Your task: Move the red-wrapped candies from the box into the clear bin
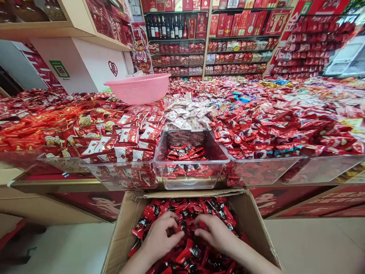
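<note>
A cardboard box [262,232] full of red-and-black wrapped candies [185,253] stands low in front of me. Both hands reach down into it. My left hand [162,236] rests on the candies, its thumb stretched apart from curved fingers. My right hand [212,230] faces it from the other side, thumb and fingers likewise parted. Some fingertips are lost among the wrappers, and no candy is plainly gripped. Just beyond the box, a clear plastic bin [192,182] has a low layer of similar red candies [186,152] in it.
Bins heaped with wrapped sweets [262,129] line the counter on both sides. White packets [186,114] are piled behind the middle bin. A pink basket [139,89] sits on the heap at left. Shelves with bottles [168,30] and red boxes stand at the back.
</note>
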A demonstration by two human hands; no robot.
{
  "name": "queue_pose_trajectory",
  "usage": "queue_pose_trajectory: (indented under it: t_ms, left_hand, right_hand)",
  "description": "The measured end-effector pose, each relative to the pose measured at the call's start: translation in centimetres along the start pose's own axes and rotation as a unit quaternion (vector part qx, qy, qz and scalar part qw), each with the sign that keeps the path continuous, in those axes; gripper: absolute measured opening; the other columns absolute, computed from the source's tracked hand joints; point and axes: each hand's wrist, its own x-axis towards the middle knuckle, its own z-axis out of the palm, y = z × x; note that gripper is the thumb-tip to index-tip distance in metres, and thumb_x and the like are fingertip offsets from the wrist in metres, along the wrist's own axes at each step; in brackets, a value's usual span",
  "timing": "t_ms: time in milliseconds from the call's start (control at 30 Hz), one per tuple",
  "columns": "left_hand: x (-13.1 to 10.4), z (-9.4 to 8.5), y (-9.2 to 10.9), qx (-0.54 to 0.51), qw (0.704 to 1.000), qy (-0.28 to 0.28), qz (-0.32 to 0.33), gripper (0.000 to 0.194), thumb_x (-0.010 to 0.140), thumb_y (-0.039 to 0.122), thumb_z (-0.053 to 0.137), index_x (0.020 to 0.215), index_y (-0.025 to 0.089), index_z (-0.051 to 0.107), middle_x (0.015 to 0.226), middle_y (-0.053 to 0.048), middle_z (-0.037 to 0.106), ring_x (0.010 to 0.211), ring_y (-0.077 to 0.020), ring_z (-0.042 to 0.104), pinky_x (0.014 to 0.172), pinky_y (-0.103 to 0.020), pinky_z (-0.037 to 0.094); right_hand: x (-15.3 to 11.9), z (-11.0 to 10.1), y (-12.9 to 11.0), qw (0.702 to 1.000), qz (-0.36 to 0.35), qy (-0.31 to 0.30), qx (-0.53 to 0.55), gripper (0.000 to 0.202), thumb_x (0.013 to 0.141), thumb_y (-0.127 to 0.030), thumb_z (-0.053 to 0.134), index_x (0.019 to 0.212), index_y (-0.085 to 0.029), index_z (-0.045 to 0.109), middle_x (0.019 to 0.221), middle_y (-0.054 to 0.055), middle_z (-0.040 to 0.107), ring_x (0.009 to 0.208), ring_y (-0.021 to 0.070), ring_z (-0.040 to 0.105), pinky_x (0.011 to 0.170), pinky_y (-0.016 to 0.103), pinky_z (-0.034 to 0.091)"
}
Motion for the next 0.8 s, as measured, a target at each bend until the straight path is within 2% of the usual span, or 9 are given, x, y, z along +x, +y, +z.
queue_pose_trajectory:
  t_ms: [100,167,267,333,400,467,633,733,800]
  left_hand:
    - [0.1,-0.5,1.4,-0.203,0.977,0.043,-0.043,0.014,0.061,0.011,0.047,0.053,0.018,0.039,0.087,-0.003,0.061,0.081,-0.0177,0.053,0.077,-0.031,0.036]
    - [0.0,-0.4,2.6,-0.363,0.925,0.018,-0.109,0.015,0.058,0.006,0.042,0.064,0.020,0.041,0.075,-0.001,0.063,0.073,-0.0164,0.056,0.072,-0.033,0.040]
    - [-0.2,0.1,4.6,-0.513,0.842,-0.038,-0.160,0.036,0.062,0.007,0.041,0.095,0.022,0.043,0.070,0.001,0.061,0.063,-0.0147,0.056,0.061,-0.030,0.042]
    - [-0.3,0.5,5.5,-0.550,0.820,-0.040,-0.152,0.033,0.071,0.017,0.045,0.103,0.023,0.044,0.080,0.000,0.060,0.066,-0.0136,0.056,0.057,-0.025,0.041]
    - [-0.1,0.8,5.8,-0.546,0.825,-0.004,-0.144,0.030,0.072,0.027,0.052,0.101,0.023,0.049,0.090,-0.001,0.059,0.073,-0.0131,0.055,0.060,-0.022,0.041]
    - [0.1,0.9,5.6,-0.519,0.842,0.036,-0.142,0.033,0.066,0.029,0.060,0.098,0.021,0.053,0.093,-0.002,0.060,0.076,-0.0138,0.055,0.065,-0.022,0.040]
    - [0.3,0.9,4.9,-0.474,0.871,0.027,-0.126,0.035,0.065,0.027,0.061,0.097,0.017,0.055,0.091,-0.005,0.062,0.074,-0.0157,0.056,0.064,-0.024,0.043]
    - [0.2,1.1,4.6,-0.475,0.871,0.041,-0.121,0.033,0.063,0.028,0.063,0.093,0.017,0.057,0.084,-0.005,0.064,0.073,-0.0161,0.057,0.067,-0.027,0.044]
    - [0.2,1.2,4.5,-0.475,0.869,0.049,-0.129,0.032,0.060,0.029,0.064,0.089,0.016,0.059,0.079,-0.004,0.064,0.071,-0.0170,0.057,0.069,-0.029,0.044]
  right_hand:
    - [0.3,-1.5,-1.7,0.992,0.022,0.039,0.116,0.019,0.077,-0.029,0.043,0.084,-0.017,0.055,0.068,0.000,0.059,0.060,0.0118,0.052,0.055,0.022,0.041]
    - [0.4,-1.9,-2.9,0.988,0.009,0.082,0.132,0.021,0.078,-0.031,0.041,0.086,-0.017,0.055,0.070,0.001,0.059,0.060,0.0120,0.053,0.054,0.023,0.043]
    - [0.2,-1.5,-4.4,0.980,-0.094,0.166,0.063,0.023,0.077,-0.023,0.042,0.098,-0.018,0.051,0.092,0.006,0.057,0.084,0.0157,0.051,0.074,0.031,0.043]
    - [-0.2,-0.7,-4.9,0.972,-0.163,0.170,0.016,0.038,0.075,-0.017,0.043,0.113,-0.018,0.041,0.108,0.010,0.049,0.101,0.0179,0.043,0.085,0.037,0.037]
    - [-0.7,0.0,-5.0,0.972,-0.187,0.141,0.014,0.053,0.073,-0.014,0.043,0.123,-0.016,0.026,0.119,0.012,0.041,0.110,0.0185,0.035,0.090,0.039,0.033]
    - [-1.0,0.4,-4.9,0.974,-0.176,0.133,0.060,0.056,0.073,-0.012,0.042,0.125,-0.016,0.022,0.124,0.012,0.035,0.114,0.0181,0.031,0.093,0.038,0.030]
    - [-0.7,0.0,-4.3,0.960,-0.078,0.177,0.200,0.045,0.074,-0.020,0.048,0.117,-0.022,0.033,0.119,0.009,0.039,0.106,0.0174,0.041,0.082,0.031,0.042]
    - [-0.2,-0.1,-3.9,0.968,-0.043,0.160,0.188,0.032,0.073,-0.027,0.051,0.104,-0.021,0.047,0.100,0.007,0.052,0.090,0.0160,0.050,0.076,0.030,0.044]
    - [0.0,0.1,-3.7,0.968,-0.053,0.162,0.183,0.021,0.072,-0.028,0.053,0.091,-0.019,0.054,0.091,0.005,0.055,0.086,0.0157,0.051,0.077,0.031,0.043]
